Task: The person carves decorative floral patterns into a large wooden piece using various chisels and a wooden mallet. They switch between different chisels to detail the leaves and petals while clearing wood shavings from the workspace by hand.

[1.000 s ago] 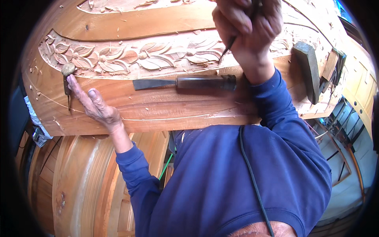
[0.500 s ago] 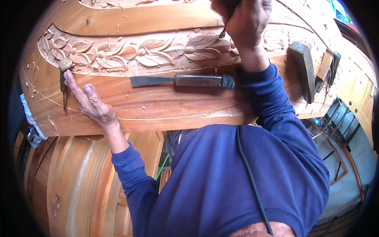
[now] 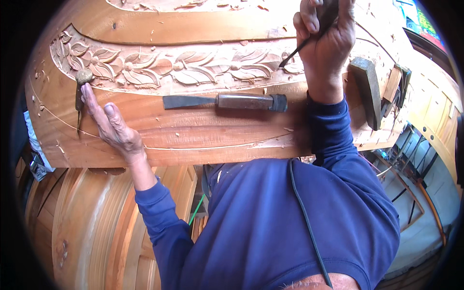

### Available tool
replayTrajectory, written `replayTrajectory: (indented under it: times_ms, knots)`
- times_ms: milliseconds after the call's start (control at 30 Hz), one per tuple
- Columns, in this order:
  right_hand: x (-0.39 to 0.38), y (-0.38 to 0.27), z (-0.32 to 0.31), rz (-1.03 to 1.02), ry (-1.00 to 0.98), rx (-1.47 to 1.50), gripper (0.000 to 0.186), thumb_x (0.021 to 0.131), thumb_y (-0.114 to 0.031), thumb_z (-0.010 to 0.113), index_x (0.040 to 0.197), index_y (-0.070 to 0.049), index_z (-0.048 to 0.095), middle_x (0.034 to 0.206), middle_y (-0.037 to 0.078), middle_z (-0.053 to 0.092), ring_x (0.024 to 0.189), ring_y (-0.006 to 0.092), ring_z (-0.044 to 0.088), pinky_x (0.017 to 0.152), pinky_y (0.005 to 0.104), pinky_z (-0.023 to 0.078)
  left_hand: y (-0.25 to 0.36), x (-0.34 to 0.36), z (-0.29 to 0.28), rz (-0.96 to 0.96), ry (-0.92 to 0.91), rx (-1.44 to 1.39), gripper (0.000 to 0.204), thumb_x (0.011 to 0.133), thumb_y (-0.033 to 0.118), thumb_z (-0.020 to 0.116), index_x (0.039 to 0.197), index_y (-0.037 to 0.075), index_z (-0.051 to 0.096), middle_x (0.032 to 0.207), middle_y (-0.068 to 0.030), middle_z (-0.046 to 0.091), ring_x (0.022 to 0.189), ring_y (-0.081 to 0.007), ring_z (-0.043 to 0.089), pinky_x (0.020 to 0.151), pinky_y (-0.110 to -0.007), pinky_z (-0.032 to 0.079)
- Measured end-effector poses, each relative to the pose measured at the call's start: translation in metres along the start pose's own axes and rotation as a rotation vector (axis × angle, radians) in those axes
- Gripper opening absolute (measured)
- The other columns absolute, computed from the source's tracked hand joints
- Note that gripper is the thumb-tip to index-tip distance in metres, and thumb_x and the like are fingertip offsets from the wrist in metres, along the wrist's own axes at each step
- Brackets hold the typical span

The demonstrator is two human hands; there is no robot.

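My right hand (image 3: 328,55) is closed round the dark handle of a carving chisel (image 3: 326,17) at the top right. The chisel's thin blade slants down left to the carved leaves (image 3: 249,70). Flat on the wooden board (image 3: 193,140) rests my left hand (image 3: 118,133), fingers stretched and holding nothing. Its fingertips are beside a slim pointed tool (image 3: 79,99) with a rounded pale end. Between my hands lies a wide flat chisel (image 3: 244,102) with a brown wooden handle, blade toward the left.
A heavy dark bar-shaped block (image 3: 366,92) lies at the board's right, next to a wood-and-metal tool (image 3: 394,84). Wood shavings are scattered over the board. Moulded wooden panels (image 3: 92,227) stand below left. A dark cord (image 3: 307,217) hangs down my blue shirt.
My right hand has moved right and turned, showing more of its palm, and the chisel's tip has shifted right and nearer. My left hand stays in place.
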State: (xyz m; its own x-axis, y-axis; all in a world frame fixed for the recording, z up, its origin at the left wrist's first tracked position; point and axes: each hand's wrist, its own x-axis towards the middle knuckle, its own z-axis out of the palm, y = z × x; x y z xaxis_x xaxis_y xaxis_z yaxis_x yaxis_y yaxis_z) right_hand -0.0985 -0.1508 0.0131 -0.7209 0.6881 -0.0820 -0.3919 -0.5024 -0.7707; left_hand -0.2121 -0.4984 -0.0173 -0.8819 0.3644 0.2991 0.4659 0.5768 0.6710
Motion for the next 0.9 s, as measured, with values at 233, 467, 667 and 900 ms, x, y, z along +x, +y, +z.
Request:
replayTrajectory:
  times_ms: [233, 467, 667, 900]
  knots:
    - [0.01, 0.005, 0.028, -0.16, -0.022, -0.077, 0.046, 0.11, -0.044, 0.05, 0.145, -0.013, 0.046, 0.087, 0.001, 0.056, 0.052, 0.0062, 0.048, 0.042, 0.0208, 0.038, 0.001, 0.003, -0.004, 0.018, -0.01, 0.039, 0.064, 0.111, 0.041, 0.036, 0.155, -0.005, 0.039, 0.162, -0.0226, 0.039, 0.154, -0.0375, 0.03, 0.127, -0.049, 0.019]
    - [0.033, 0.028, 0.027, -0.148, 0.012, -0.191, 0.015, 0.109, -0.028, 0.056, 0.116, -0.015, 0.053, 0.08, 0.0, 0.057, 0.049, 0.0059, 0.047, 0.04, 0.0215, 0.038, 0.001, 0.004, 0.0, 0.023, -0.019, 0.024, 0.065, 0.111, 0.042, 0.037, 0.155, -0.005, 0.039, 0.162, -0.0229, 0.039, 0.154, -0.0377, 0.03, 0.127, -0.049, 0.019]
    - [0.033, 0.033, 0.024, -0.11, 0.136, -0.166, 0.023, 0.109, -0.031, 0.057, 0.124, -0.015, 0.053, 0.077, -0.001, 0.054, 0.048, 0.0059, 0.045, 0.041, 0.021, 0.035, 0.0, 0.003, 0.0, 0.013, -0.002, 0.026, 0.064, 0.111, 0.041, 0.036, 0.156, -0.005, 0.039, 0.162, -0.0217, 0.039, 0.154, -0.0368, 0.03, 0.127, -0.049, 0.019]
    - [0.03, 0.035, 0.029, -0.094, 0.132, -0.198, 0.019, 0.109, -0.034, 0.056, 0.11, -0.015, 0.053, 0.076, 0.0, 0.053, 0.048, 0.0057, 0.042, 0.042, 0.0209, 0.032, -0.001, 0.003, 0.001, 0.03, -0.015, 0.043, 0.064, 0.111, 0.04, 0.036, 0.156, -0.005, 0.039, 0.162, -0.0212, 0.04, 0.154, -0.036, 0.03, 0.127, -0.049, 0.019]
